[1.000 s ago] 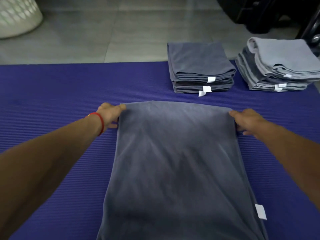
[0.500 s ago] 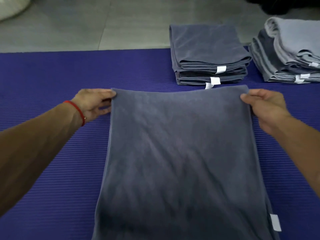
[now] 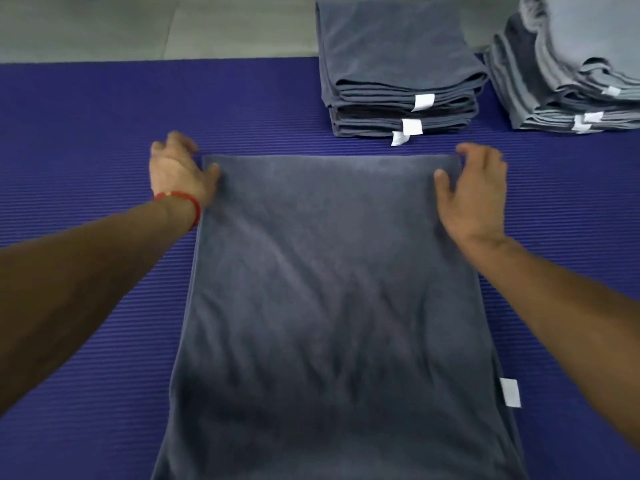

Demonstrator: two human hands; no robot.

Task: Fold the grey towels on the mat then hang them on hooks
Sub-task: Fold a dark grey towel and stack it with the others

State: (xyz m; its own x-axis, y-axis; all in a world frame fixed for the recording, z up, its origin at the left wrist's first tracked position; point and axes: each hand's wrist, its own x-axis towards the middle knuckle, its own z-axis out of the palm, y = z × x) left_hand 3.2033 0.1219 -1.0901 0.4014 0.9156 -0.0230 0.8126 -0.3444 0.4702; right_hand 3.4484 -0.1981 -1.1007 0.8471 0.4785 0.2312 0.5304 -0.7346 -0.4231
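Dark grey towel (image 3: 332,306), ribbed purple mat (image 3: 86,109), red bracelet (image 3: 187,202)

A dark grey towel (image 3: 329,289) lay flat on the purple mat (image 3: 86,109). The left hand (image 3: 180,171) and right hand (image 3: 474,192) pinched its far corners, near two folded towel stacks (image 3: 398,81).

You have a single view, worn on your head, looking forward and steeply down onto the purple mat (image 3: 86,109). It sits close: your forearms enter from the lower corners. Beyond the mat's far edge, a strip of tiled floor (image 3: 156,26) closes the top of the view.
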